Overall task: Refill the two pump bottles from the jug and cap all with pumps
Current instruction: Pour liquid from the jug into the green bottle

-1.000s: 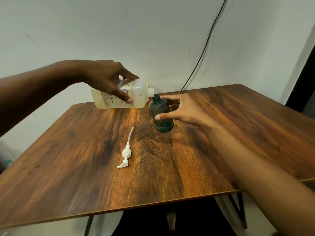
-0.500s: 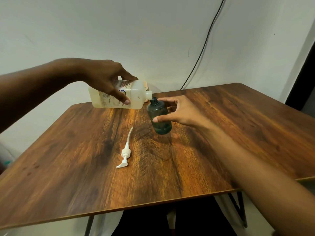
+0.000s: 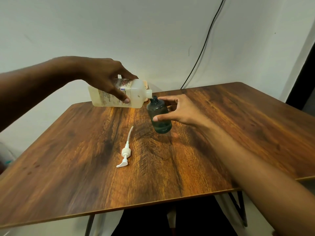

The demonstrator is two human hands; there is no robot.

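Jug [image 3: 119,94] of pale, translucent plastic lies nearly on its side in the air above the far part of the wooden table [image 3: 187,167], its short open neck pointing right and touching the mouth of the small bottle [image 3: 159,116]. A white label with blue "CHG" lettering and red print wraps its body, and a yellowish liquid shows through the wall toward its base. The left hand [image 3: 105,80] grips it from above, thumb pressed on the near face and fingers curled over the top. The bottle is dark teal, see-through, round-shouldered and uncapped, tilted slightly toward the jug, its base on the table. The right hand [image 3: 177,109] pinches it between thumb in front and fingers behind. A white pump [image 3: 125,153] with its long dip tube lies flat on the table nearer the person, apart from both containers.
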